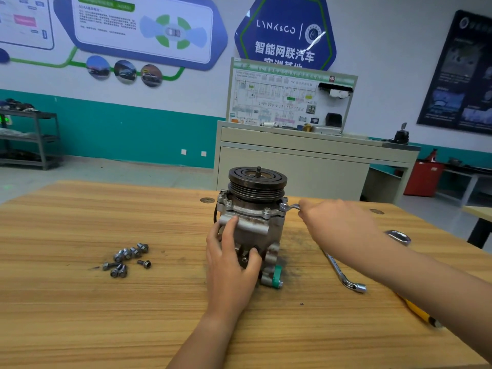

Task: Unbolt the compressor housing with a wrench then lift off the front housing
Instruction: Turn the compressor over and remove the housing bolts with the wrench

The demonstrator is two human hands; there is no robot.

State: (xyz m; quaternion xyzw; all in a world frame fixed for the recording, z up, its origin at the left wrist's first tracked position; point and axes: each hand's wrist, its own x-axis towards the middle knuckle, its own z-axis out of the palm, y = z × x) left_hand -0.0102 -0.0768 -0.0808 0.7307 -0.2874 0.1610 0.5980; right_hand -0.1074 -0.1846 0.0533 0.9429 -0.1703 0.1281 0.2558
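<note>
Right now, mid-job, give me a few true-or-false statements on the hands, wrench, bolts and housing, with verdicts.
1. The left hand holds the compressor body. True.
2. The right hand has the wrench on a left-side flange bolt. False: it is on a right-side one.
3. Loose bolts lie on the table left of the compressor. True.
4. The front housing is already off. False: it sits on the body, bolts showing in its flange.
</note>
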